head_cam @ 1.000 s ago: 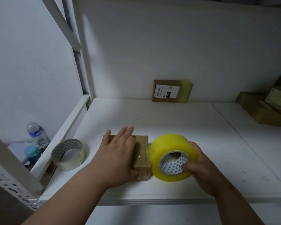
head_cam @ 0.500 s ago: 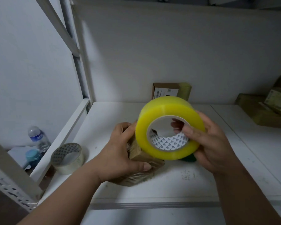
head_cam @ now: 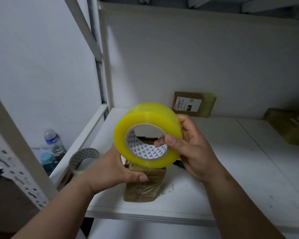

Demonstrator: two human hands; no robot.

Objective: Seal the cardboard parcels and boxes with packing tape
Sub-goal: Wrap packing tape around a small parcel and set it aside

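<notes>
A small brown cardboard parcel (head_cam: 141, 188), partly wrapped in clear tape, stands on end near the front of the white shelf (head_cam: 231, 169). My left hand (head_cam: 114, 171) grips its upper left side, thumb across the front. My right hand (head_cam: 192, 149) holds a big yellow roll of packing tape (head_cam: 147, 133) just above the parcel, fingers inside the core and thumb on its rim. The roll hides the parcel's top.
A second, smaller tape roll (head_cam: 83, 159) lies at the shelf's left edge. A labelled box (head_cam: 193, 104) leans against the back wall. More brown boxes (head_cam: 286, 125) sit at the far right. Bottles (head_cam: 53, 140) stand beyond the slanted shelf post (head_cam: 16, 149) on the left.
The parcel lay flat under my left hand, the roll beside it. Both hands have lifted; the parcel now stands on end and the roll is above it.
</notes>
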